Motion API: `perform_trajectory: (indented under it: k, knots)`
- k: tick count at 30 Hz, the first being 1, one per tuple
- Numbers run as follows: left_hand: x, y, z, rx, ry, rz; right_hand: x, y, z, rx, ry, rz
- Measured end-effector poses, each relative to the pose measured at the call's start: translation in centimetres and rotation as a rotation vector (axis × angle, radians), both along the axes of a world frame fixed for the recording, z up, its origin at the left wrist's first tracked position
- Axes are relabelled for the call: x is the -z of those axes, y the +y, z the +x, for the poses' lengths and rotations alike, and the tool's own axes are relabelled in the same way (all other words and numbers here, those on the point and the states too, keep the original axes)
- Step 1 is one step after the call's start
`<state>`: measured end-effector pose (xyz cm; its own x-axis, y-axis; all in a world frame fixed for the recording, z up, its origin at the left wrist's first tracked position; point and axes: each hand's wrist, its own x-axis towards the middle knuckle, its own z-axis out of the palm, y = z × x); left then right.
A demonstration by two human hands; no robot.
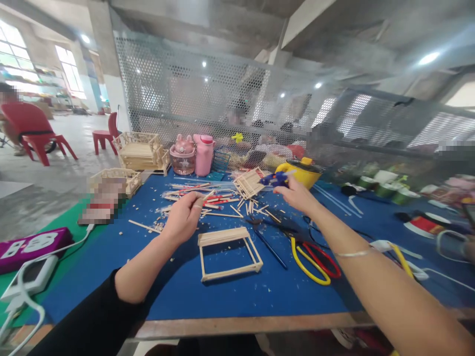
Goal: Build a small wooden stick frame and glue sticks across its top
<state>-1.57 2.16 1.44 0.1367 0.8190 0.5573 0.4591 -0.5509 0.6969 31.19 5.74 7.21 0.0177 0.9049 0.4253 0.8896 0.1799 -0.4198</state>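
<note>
My left hand (185, 213) is closed in a pinch on a short wooden stick (209, 196) above a pile of loose sticks. My right hand (297, 194) is wrapped around a blue glue gun (273, 180), farther back and to the right. Between my forearms, a small rectangular wooden frame (223, 239) rests on the blue table mat (178, 296), its back edge covered with sticks side by side. Behind the glue gun's nose lies a slatted wooden panel (250, 183). Loose sticks (222, 213) and small offcuts are scattered nearby.
Scissors with yellow and red handles (310, 269) and a dark pen-like tool (272, 249) lie right of the frame. Toward the back stand a pink bottle (204, 154), a pink jar (182, 160), a yellow pot (306, 174) and wooden models (139, 153). A purple power strip (35, 247) sits left.
</note>
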Motion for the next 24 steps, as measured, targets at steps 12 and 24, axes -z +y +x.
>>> perform_trajectory:
  k: [12, 24]
  knots:
    - [0.3, 0.2, 0.4, -0.027, 0.053, -0.069, 3.0, 8.4, -0.6, 0.11, -0.49, -0.237]
    - [0.4, 0.3, 0.4, -0.027, 0.092, -0.083, 2.9, 6.5, -1.8, 0.299, -0.448, -0.273]
